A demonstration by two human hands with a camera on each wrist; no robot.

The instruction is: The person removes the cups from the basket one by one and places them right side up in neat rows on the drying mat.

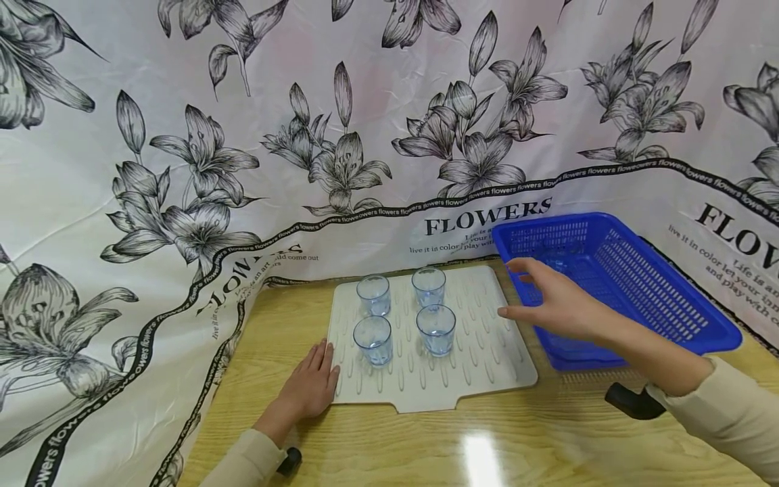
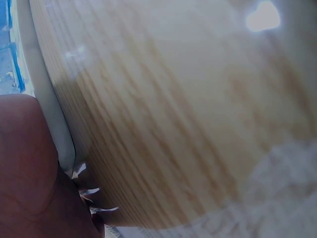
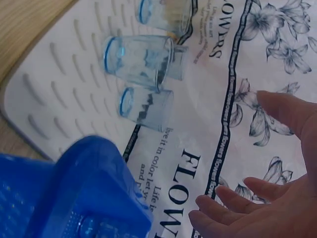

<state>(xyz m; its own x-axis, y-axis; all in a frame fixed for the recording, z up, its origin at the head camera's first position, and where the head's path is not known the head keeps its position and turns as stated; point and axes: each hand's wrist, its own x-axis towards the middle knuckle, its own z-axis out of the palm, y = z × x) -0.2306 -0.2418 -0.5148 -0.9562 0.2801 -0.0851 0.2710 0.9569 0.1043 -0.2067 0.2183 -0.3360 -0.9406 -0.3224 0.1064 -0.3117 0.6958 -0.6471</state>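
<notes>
Beside the straight fingers of the left hand [image 1: 312, 384], the left edge of the white draining board [image 1: 487, 365] is touched, probably so that sliding on the wooden table [image 1: 341, 446] is prevented. Four blue-tinted glass tumblers [image 1: 436, 333] are stood upright on it, to the right of those fingertips, and spaced apart, perhaps so that knocking is avoided. Nothing is held by the right hand [image 1: 556, 304]; its thumb and fingers are spread wide. Below and to the right of these fingers, the blue plastic basket [image 1: 657, 297] is set just beside the board, seemingly for easy reach; what looks like clear glassware [image 1: 556, 262] is glimpsed inside, too indistinct to be counted
</notes>
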